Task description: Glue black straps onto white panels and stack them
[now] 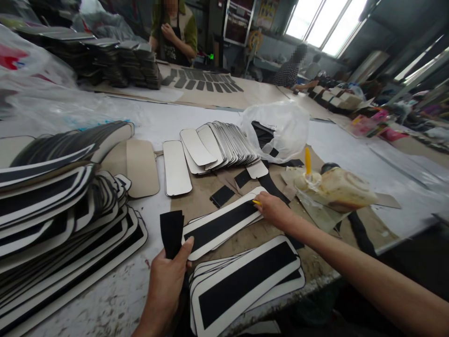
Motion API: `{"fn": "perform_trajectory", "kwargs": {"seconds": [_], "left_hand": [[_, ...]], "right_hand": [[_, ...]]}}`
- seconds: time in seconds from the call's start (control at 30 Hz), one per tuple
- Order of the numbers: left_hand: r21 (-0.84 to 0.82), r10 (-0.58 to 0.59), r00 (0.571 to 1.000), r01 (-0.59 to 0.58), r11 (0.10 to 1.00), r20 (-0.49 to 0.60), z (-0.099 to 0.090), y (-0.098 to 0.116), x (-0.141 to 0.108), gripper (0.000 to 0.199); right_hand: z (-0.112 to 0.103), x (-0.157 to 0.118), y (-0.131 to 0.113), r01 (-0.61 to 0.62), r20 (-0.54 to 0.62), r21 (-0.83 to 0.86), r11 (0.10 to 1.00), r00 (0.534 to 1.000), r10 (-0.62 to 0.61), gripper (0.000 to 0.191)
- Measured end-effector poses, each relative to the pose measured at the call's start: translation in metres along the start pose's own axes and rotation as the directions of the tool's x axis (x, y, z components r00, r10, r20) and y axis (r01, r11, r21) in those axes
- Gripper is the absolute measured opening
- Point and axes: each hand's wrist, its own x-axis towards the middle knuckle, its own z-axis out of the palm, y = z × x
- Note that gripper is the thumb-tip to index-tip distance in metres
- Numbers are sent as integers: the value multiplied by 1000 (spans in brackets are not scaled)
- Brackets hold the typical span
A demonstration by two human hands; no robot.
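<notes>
My left hand (167,280) is closed around black fabric strips (171,230), which stick up past its fingers. Its thumb presses on the near end of a white panel (206,251) with rounded corners, with a black strip (221,225) lying flat along its middle. At the panel's far end, my right hand (274,210) pinches a small yellow stick-like tool (257,202), its tip at the end of that black strip. Right below lies a fanned stack of similar panels (205,306), the top one bearing a black strip too. Most of the yellow tool is hidden by my fingers.
Large panel stacks (138,234) fill the left side. Behind my hands are a row of plain white panels (177,168) and a clear plastic bag (294,124). A stained glue container (347,189) with a yellow handle (307,161) stands right. Another person (187,37) stands across the table.
</notes>
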Motion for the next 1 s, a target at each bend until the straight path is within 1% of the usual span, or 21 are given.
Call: {"fn": "perform_trajectory", "kwargs": {"seconds": [0.1, 0.2, 0.27, 0.33, 0.47, 0.57, 0.63, 0.73, 0.87, 0.93, 1.0], "left_hand": [[4, -10, 1000, 10, 1000, -3, 0, 0, 0, 46], [1, -24, 999, 24, 1000, -22, -1, -2, 2, 46], [16, -37, 999, 38, 999, -32, -1, -4, 4, 47], [32, -34, 999, 35, 999, -29, -2, -5, 5, 47], [17, -31, 999, 31, 999, -10, -1, -3, 3, 45], [34, -27, 999, 27, 999, -24, 0, -1, 1, 44], [36, -13, 1000, 14, 999, -24, -1, -2, 0, 44], [19, -3, 1000, 3, 1000, -16, -1, -3, 1, 46], [20, -21, 1000, 21, 1000, -16, 0, -4, 2, 47], [19, -19, 1000, 19, 1000, -15, 0, -3, 1, 46], [17, -20, 1000, 20, 1000, -6, 0, -3, 0, 45]], "right_hand": [[-8, -4, -9, 3, -9, -28, 1000, 1000, -4, 11], [-20, -15, -23, 5, -46, -53, 999, 999, -8, 17], [-28, -22, -31, -3, -77, -49, 999, 997, 0, 19], [-34, -27, -35, -15, -99, -20, 1000, 995, 13, 17], [-31, -27, -26, -22, -145, 103, 994, 989, 37, 16], [-24, -21, -15, -16, -182, 212, 977, 982, 55, 21], [-22, -17, -10, -2, -192, 268, 963, 980, 55, 28], [-24, -14, -7, 8, -174, 382, 924, 983, 64, 38], [-31, -12, -7, -28, -119, 560, 828, 986, 114, 34], [-31, -10, -7, -49, -94, 555, 830, 988, 122, 32], [-29, -8, -5, -80, -73, 491, 867, 988, 133, 33]]}}
